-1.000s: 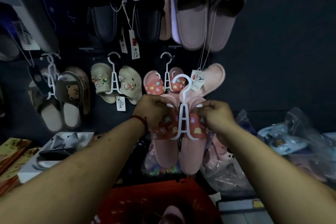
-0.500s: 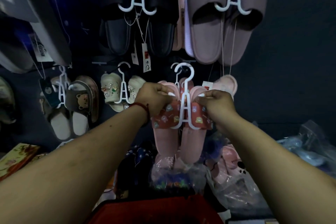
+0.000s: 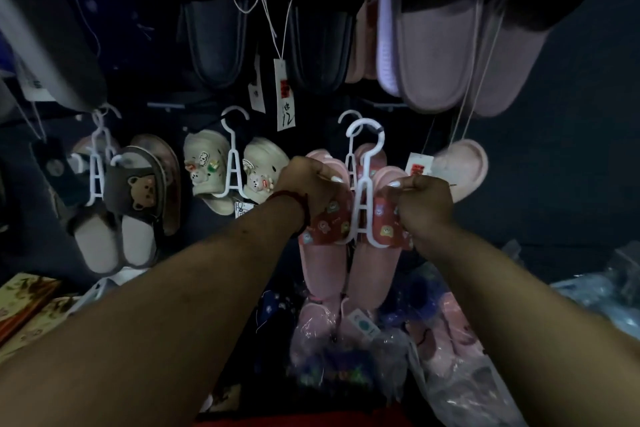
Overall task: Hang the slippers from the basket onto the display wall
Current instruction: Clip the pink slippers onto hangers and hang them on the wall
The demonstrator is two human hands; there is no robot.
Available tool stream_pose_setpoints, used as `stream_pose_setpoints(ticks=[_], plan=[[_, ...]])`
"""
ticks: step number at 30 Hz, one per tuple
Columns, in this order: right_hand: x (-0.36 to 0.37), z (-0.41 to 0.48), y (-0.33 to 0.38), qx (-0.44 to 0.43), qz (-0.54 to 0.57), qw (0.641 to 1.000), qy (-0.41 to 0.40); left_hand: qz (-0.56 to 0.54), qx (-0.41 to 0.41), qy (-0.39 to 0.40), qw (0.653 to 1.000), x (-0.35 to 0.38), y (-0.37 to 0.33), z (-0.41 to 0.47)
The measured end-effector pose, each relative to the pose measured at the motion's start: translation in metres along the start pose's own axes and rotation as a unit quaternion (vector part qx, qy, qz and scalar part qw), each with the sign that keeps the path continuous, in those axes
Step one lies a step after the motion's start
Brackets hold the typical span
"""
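1. Both hands are closed in a grip at centre: the left hand [image 3: 311, 184] holds one strap of the pink slippers [image 3: 325, 260], the right hand [image 3: 424, 201] the other.
2. The pair sits on a white hanger [image 3: 365, 184], its hook [image 3: 363, 120] at 12 o'clock, against the display wall [image 3: 554, 149]. I cannot tell whether it has caught a peg.
3. Risk: the hook may tangle with the rear hanger [image 3: 350, 163] or miss, dropping the pair.
4. A price tag [image 3: 419, 165] at 2 o'clock and cream slippers [image 3: 204, 166] at 9 o'clock crowd the spot.
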State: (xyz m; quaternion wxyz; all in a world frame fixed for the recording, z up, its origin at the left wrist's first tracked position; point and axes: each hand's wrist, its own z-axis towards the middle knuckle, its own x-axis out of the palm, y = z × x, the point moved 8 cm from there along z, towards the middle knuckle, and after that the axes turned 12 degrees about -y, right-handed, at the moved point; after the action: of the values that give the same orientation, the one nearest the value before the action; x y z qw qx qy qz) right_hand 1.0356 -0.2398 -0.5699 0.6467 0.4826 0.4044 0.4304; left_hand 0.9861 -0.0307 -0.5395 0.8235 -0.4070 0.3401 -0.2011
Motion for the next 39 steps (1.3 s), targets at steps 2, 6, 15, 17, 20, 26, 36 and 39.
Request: stream_pose_setpoints(ticks=[2,6,15,17,20,26,36,39], plan=[[0.012,0.011,-0.006,-0.009,-0.001,1.0,-0.003,0.006,0.002,-0.002,1.0,0.008,0.008,0.011],[0.032,0.034,-0.01,-0.019,0.0,1.0,-0.013,0.003,0.005,-0.006,1.0,0.022,0.021,0.037],[0.068,0.074,-0.017,-0.021,0.012,1.0,-0.003,-0.004,0.018,-0.007,1.0,0.047,0.042,0.088],[0.076,0.078,-0.022,-0.016,0.021,1.0,-0.009,0.001,0.028,-0.017,0.999,0.05,0.045,0.093],[0.076,0.079,-0.024,-0.02,0.016,1.0,-0.013,-0.006,0.023,-0.01,1.0,0.055,0.05,0.094],[0.063,0.068,-0.019,-0.026,0.003,1.0,-0.015,-0.027,0.019,0.009,0.999,0.051,0.043,0.081],[0.057,0.059,-0.018,-0.008,-0.005,1.0,-0.024,0.013,0.015,-0.022,1.0,0.037,0.033,0.064],[0.059,0.059,-0.021,0.008,0.002,1.0,-0.025,0.034,0.014,-0.036,0.999,0.035,0.034,0.063]])
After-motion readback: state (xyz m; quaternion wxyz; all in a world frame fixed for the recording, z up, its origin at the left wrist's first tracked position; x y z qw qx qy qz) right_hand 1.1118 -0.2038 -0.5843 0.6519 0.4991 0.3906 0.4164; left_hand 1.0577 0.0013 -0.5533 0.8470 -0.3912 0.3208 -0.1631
